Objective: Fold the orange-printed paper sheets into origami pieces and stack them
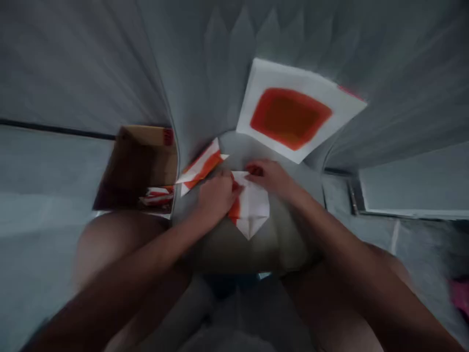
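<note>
A folded white and red piece of paper lies in front of me on a grey surface, its lower end coming to a point. My left hand is closed at the paper's left edge, thumb and fingers pinching it. My right hand has its fingers curled in at the upper right edge and also pinches the paper. Beyond the left hand rests another folded red and white paper piece. Farther back lies a larger white sheet with a big red-orange printed square. Blur hides the fingertips' finer detail.
To the left, an open cardboard box holds several folded red and white paper pieces. A grey surface with pointed, petal-like shapes rises at the back. Something pink lies on the tiled floor at far right.
</note>
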Tool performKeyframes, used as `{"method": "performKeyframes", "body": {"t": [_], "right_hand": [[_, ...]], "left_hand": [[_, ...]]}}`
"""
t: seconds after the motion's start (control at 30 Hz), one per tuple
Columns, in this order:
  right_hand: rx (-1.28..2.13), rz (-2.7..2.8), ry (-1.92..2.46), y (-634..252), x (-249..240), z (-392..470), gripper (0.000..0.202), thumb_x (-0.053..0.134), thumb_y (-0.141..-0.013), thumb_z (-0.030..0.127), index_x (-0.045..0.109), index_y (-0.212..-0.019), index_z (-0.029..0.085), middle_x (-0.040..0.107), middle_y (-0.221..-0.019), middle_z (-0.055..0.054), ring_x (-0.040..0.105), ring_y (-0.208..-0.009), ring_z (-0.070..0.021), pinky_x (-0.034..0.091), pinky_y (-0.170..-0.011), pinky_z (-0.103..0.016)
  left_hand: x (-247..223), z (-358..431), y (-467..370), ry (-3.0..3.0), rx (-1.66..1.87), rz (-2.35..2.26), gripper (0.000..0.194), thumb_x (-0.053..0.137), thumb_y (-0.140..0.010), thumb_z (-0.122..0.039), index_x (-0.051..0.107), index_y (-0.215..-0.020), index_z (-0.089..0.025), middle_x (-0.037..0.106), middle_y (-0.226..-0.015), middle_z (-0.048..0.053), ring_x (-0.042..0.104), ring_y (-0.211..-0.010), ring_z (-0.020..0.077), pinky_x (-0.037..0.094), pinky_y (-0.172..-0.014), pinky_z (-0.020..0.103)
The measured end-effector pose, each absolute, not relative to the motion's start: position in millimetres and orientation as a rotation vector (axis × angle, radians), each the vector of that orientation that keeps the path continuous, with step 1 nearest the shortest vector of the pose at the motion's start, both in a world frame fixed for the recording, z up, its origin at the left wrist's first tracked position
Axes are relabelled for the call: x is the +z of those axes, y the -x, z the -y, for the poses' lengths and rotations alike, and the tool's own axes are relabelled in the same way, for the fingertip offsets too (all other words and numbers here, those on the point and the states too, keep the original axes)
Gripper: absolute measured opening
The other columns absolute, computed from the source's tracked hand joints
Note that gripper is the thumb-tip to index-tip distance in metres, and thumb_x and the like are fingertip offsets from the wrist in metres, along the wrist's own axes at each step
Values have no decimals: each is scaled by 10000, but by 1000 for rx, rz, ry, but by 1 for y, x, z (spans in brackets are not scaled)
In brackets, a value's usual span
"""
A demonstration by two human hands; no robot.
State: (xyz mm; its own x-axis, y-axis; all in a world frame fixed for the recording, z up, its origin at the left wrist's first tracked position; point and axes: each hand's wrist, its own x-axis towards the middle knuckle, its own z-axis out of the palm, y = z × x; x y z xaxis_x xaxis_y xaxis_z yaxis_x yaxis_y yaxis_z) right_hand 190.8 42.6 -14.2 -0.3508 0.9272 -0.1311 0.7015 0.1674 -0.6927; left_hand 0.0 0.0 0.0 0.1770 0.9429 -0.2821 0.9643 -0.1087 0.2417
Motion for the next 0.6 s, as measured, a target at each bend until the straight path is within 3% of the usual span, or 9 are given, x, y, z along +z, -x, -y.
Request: {"method": "performKeyframes", "body": {"t": [0.2, 0.4, 0.5, 0.6], "right_hand": [[1098, 1988, 1657, -185, -20, -44, 197, 739, -824, 220, 761, -1012, 168, 726, -831, -25, 608, -718, -160, 446, -686, -282], [1096, 1897, 1653, -184, -17, -38, 57, 673, -833, 228, 718, -823, 195, 711, -814, -24, 604, -738, -171, 459, -722, -309], [1067, 1781, 1635, -187, -20, -27, 67, 650, -844, 262, 689, -833, 209, 718, -840, -26, 626, -764, -184, 485, -755, -331], [1061, 1646, 1601, -190, -25, -14, 114, 630, -876, 325, 661, -886, 216, 720, -861, -32, 650, -777, -195, 509, -766, -350]], "left_hand": [[-2, -3, 6, -2012, 57, -1868, 441, 742, -906, -528, 616, -1156, -186, 685, -1201, 148, 706, -1051, 333, 538, -814, 405], [-6, -10, 8, -1888, 266, -1801, 331, 757, -899, -468, 659, -1091, -217, 717, -1118, 99, 705, -978, 284, 530, -838, 395], [-6, -11, 10, -1862, 347, -1752, 308, 782, -880, -421, 683, -1085, -213, 734, -1074, 82, 704, -947, 265, 528, -824, 381], [-6, -12, 11, -1816, 418, -1656, 169, 761, -901, -351, 710, -992, -219, 755, -959, 37, 702, -867, 218, 516, -777, 344]]}}
